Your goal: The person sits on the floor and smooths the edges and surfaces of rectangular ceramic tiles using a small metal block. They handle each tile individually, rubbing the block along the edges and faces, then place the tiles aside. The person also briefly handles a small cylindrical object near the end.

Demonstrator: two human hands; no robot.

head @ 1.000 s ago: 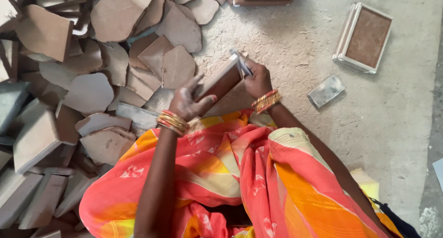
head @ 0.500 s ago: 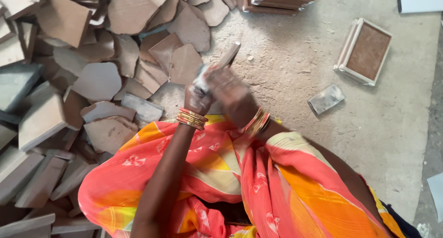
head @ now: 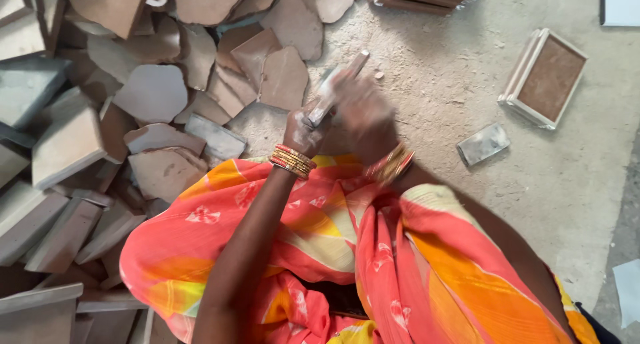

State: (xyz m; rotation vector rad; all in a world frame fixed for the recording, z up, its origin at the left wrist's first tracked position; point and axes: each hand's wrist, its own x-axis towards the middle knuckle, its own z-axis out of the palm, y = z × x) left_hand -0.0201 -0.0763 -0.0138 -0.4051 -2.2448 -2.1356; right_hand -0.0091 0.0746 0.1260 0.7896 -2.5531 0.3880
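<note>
Above the lap of bright orange cloth (head: 347, 251), the left hand (head: 303, 131) grips the near end of a flat stone slab piece (head: 337, 87); the right hand (head: 363, 114) is blurred against its edge, so I cannot tell whether it grasps anything. The piece looks stiff, heavy and brittle, best held by its thick edges, with the pile of broken slabs (head: 153, 94) just beyond on the dusty floor (head: 440, 97).
</note>
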